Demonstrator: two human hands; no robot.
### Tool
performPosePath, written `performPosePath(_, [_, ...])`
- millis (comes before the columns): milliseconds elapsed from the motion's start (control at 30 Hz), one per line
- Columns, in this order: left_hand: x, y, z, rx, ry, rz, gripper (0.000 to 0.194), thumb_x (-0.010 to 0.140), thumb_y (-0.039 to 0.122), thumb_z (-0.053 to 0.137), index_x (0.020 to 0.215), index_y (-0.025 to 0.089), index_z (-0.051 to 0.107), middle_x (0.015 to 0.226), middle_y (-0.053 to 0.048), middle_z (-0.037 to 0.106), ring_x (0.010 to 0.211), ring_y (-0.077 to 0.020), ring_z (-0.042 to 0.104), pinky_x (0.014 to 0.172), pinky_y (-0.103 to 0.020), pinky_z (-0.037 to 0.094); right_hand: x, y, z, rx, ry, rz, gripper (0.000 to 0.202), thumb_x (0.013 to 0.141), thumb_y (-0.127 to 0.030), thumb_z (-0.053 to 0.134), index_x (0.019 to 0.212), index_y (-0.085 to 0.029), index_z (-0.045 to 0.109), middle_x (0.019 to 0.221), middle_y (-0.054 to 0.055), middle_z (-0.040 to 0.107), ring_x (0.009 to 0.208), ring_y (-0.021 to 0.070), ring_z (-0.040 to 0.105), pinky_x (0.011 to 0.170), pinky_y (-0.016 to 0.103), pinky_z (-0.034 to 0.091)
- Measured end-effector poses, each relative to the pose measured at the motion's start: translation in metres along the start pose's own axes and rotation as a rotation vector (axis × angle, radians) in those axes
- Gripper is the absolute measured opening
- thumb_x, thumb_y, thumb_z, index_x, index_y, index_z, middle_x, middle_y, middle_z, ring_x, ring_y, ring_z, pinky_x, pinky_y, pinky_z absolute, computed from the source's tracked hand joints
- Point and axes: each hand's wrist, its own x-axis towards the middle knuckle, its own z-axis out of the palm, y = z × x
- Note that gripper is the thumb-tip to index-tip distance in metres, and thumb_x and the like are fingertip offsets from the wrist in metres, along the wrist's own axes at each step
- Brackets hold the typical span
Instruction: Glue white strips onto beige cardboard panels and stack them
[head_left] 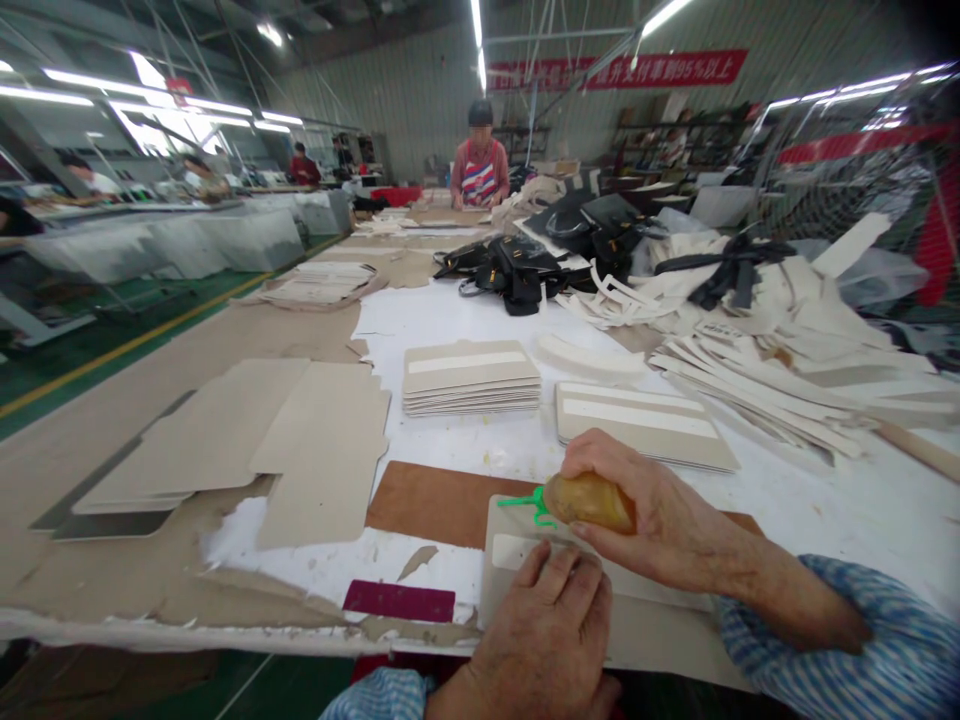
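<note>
My right hand (652, 510) is wrapped round a yellowish squeeze glue bottle (589, 502) with a green nozzle. The nozzle points left, over the upper edge of a beige panel (499, 515) at the table's front. A pale strip (510, 550) lies across that panel. My left hand (551, 630) rests on the panel with its fingers stretched out, just below the bottle. Under the panel's upper edge lies a brown sheet (435, 502). Part of the panel is hidden by both hands.
Stacked beige panels with white strips (472, 375) and a second stack (645, 425) stand behind my hands. Flat beige pieces (202, 430) lie left, near a maroon strip (399, 600). Black bags (517, 265) and scrap strips (772, 390) pile up right. A person (480, 165) works at the far end.
</note>
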Motion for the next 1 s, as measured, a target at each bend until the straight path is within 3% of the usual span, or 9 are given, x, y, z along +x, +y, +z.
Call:
performPosePath(200, [0.0, 0.0, -0.003, 0.016, -0.006, -0.008, 0.068, 0.106, 0.057, 0.045, 0.15, 0.006, 0.048, 0.152, -0.014, 0.057, 0.141, -0.0317, 0.049, 0.125, -0.046, 0.031, 0.005, -0.001, 0.0, -0.03, -0.023, 0.22, 0.025, 0.085, -0.03, 0.064, 0.108, -0.021, 0.06, 0.101, 0.006, 0.064, 0.084, 0.023, 0.062, 0.075, 0.038, 0.048])
performPosePath(433, [0.001, 0.003, -0.009, 0.017, -0.003, -0.006, 0.065, 0.108, 0.056, 0.042, 0.149, 0.006, 0.046, 0.152, -0.013, 0.056, 0.14, -0.0304, 0.047, 0.124, -0.046, 0.031, 0.014, -0.009, -0.001, -0.021, -0.036, 0.453, 0.031, 0.086, -0.05, 0.06, 0.101, -0.022, 0.059, 0.089, 0.005, 0.066, 0.078, 0.0237, 0.059, 0.074, 0.038, 0.044])
performPosePath(700, [0.0, 0.002, -0.009, 0.043, 0.034, 0.006, 0.063, 0.11, 0.053, 0.037, 0.149, 0.005, 0.046, 0.151, -0.013, 0.057, 0.138, -0.0304, 0.049, 0.124, -0.046, 0.031, 0.026, -0.024, -0.002, -0.152, -0.044, 0.448, 0.025, 0.083, -0.039, 0.061, 0.099, -0.021, 0.06, 0.096, 0.008, 0.068, 0.083, 0.0246, 0.061, 0.073, 0.036, 0.041])
performPosePath(1000, [-0.001, 0.002, -0.008, 0.01, -0.007, 0.002, 0.064, 0.109, 0.054, 0.039, 0.151, 0.006, 0.045, 0.154, -0.014, 0.055, 0.139, -0.0309, 0.049, 0.124, -0.047, 0.032, 0.044, -0.043, -0.01, -0.325, -0.131, 0.495, 0.008, 0.086, -0.026, 0.064, 0.087, -0.022, 0.057, 0.081, 0.004, 0.067, 0.071, 0.0198, 0.057, 0.064, 0.031, 0.035])
